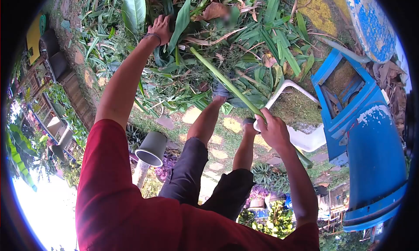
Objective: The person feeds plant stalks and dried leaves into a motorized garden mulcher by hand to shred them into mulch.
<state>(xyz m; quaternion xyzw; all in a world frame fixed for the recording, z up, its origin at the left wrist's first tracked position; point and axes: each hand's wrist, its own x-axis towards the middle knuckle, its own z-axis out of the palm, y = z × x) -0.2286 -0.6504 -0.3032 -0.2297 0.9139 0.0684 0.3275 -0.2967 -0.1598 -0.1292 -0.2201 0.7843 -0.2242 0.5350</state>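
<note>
At the right edge of the fisheye view, a blue machine [375,159] with peeling paint fills the side, its lower end cut off by the dark rim of the lens; an open blue hopper [338,83] sits on top with dry brown matter inside, though what lies deeper is too shadowed to tell. Across the upper middle spreads a heap of cut green leaves [227,37] mixed with a few brown dry ones — one spot in it is blurred and cannot be read. A white plastic chair [301,135] stands between the heap and the machine, partly hidden behind the right forearm. A grey pot [152,148] lies near the left leg, its base out of sight.

The person wears a red shirt and dark shorts; the feet are mostly covered by leaves. A long green stalk [227,83] runs on a slant from the heap down to the right hand [273,129], which is clenched around it near its lower part; the stalk's end shows again below the wrist, near the chair. The left hand [160,27] reaches far up into the leaves with fingers spread on the foliage — whether it grips a leaf or merely presses on it cannot be told, since the leaves hide the fingertips.
</note>
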